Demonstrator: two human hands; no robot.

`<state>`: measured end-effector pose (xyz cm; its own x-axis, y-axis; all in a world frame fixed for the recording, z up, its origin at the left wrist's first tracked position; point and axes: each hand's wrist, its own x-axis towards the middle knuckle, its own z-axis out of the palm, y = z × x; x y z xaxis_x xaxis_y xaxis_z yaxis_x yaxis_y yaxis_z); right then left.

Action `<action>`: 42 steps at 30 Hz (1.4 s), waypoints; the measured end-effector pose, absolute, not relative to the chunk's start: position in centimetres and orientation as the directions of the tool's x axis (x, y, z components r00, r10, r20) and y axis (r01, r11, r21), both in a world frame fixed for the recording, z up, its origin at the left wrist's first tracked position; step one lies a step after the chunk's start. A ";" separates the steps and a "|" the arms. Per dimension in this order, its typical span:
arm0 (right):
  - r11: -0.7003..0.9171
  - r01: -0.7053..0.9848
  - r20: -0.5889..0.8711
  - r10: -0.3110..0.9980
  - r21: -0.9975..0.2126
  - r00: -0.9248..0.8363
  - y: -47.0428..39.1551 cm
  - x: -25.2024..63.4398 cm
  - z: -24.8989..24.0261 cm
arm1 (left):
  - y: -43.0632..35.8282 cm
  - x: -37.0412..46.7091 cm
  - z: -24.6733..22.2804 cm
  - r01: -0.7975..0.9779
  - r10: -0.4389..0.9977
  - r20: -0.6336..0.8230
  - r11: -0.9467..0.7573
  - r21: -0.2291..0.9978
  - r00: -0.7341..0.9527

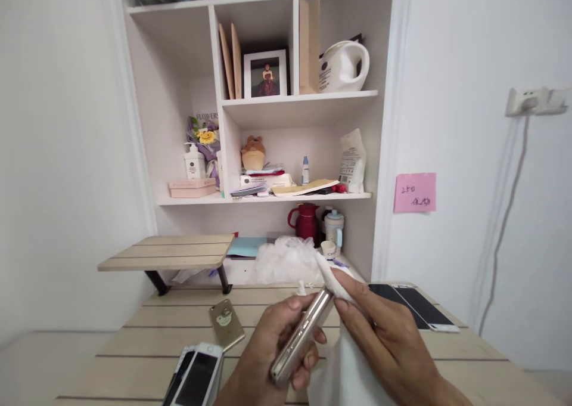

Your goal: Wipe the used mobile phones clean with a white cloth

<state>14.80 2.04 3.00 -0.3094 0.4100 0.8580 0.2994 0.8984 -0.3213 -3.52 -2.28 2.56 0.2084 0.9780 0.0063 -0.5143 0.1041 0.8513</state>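
And here in the lower middle of the frame, the left hand [263, 346] has its fingers wrapped around a pale metallic phone [298, 341], held on a slant, its narrow side with the small buttons turned to view and its upper end leaning to the right. In from the lower right comes the right hand [395, 337], a white cloth [346, 367] pinched in its fingers, and the cloth meets the phone right at that upper end! The rest of the cloth hangs down toward the bottom edge. Over to the lower left, on the slatted worktop [134, 340], a gold phone [226, 324] lies back up with a round sticker on it, and just below it white-framed phones [199, 376] overlap in a pile, dark screens up. At the right, beyond the right hand, dark-fronted panels [424, 310] lie side by side. Mid-left there's a small raised stand [165, 253] on black legs, and near the centre, behind the hands, a crumpled clear plastic bag [286, 260]. A red jug [307, 221] stands behind that, with a pale lidded cup [334, 230] close by. Higher up, the white shelves [304, 200] carry a framed picture [266, 75] at top centre and a white can [351, 66] at upper right, while a pink note [414, 192] sticks to the wall on the right.
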 end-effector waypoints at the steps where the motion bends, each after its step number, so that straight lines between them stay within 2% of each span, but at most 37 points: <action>1: 0.897 0.305 0.870 0.406 -0.320 -0.280 2.0 14.7 2.9 | -2.3 -3.6 2.5 -0.489 0.970 0.040 0.085 0.868 0.239; 5: 0.895 0.321 0.899 0.385 -0.309 -0.208 1.3 14.2 2.6 | -2.0 -3.6 2.3 -0.394 0.923 0.174 -0.027 0.919 0.343; 9: 0.870 0.376 0.907 0.394 -0.318 -0.145 1.3 14.5 2.7 | -1.5 -3.6 2.1 -0.347 0.891 0.252 -0.116 0.931 0.378; 12: 0.870 0.355 0.890 0.422 -0.343 -0.174 1.7 14.6 2.9 | -1.5 -4.1 2.2 -0.332 0.885 0.287 -0.164 0.929 0.366; 18: 0.859 0.289 0.836 0.492 -0.422 -0.243 1.2 14.4 2.8 | -1.4 -5.3 2.4 -0.271 0.905 0.295 -0.214 0.938 0.307; 23: 0.913 0.205 0.862 0.403 -0.354 -0.307 1.2 14.8 2.7 | -1.2 -5.4 2.6 -0.231 0.891 0.305 -0.236 0.944 0.337; 29: 0.887 0.302 0.856 0.433 -0.349 -0.281 1.3 14.9 3.2 | -0.9 -6.0 2.6 -0.220 0.871 0.315 -0.246 0.944 0.377; 34: 0.946 0.224 0.908 0.294 -0.232 -0.299 0.3 14.9 3.7 | -0.9 -6.1 2.2 -0.180 0.861 0.324 -0.274 0.945 0.392; 39: 0.909 0.310 0.879 0.371 -0.278 -0.301 0.1 15.0 4.4 | -1.2 -6.4 2.6 -0.180 0.845 0.346 -0.297 0.938 0.409; 42: 0.916 0.295 0.902 0.349 -0.272 -0.253 -0.5 14.6 4.4 | -1.3 -6.5 2.6 -0.090 0.872 0.345 -0.335 0.938 0.348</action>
